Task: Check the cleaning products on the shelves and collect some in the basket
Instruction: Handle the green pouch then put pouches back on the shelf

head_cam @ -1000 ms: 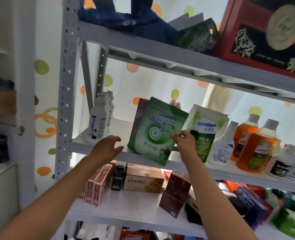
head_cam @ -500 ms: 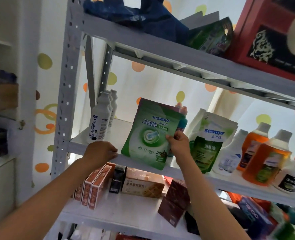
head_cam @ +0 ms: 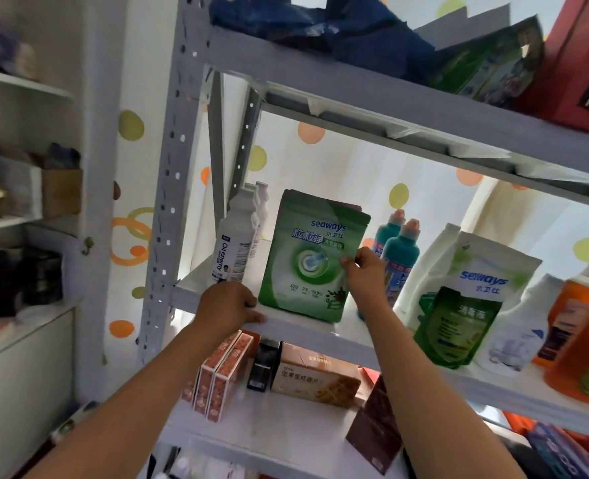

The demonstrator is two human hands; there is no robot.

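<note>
A green Seaways pouch (head_cam: 312, 257) stands upright on the grey metal shelf (head_cam: 296, 324). My right hand (head_cam: 365, 276) pinches its right edge. My left hand (head_cam: 229, 305) grips the shelf's front lip just left of the pouch. White bottles (head_cam: 236, 243) stand to the pouch's left. Two teal bottles with pink caps (head_cam: 398, 257) show behind my right hand. Farther right are a second green and white Seaways pouch (head_cam: 465, 305), a white bottle (head_cam: 517, 326) and orange bottles (head_cam: 583, 340). No basket is in view.
The shelf below carries red boxes (head_cam: 222, 378), a small black box (head_cam: 263, 369), a tan biscuit box (head_cam: 315, 378) and a dark brown carton (head_cam: 376, 423). The top shelf has blue fabric (head_cam: 320, 25) and a red box (head_cam: 583, 53). White cabinets (head_cam: 16, 216) stand left.
The green pouch has gone from tilted to upright and moved left, uncovering the teal bottles. My left hand has closed on the shelf edge. The view has shifted closer.
</note>
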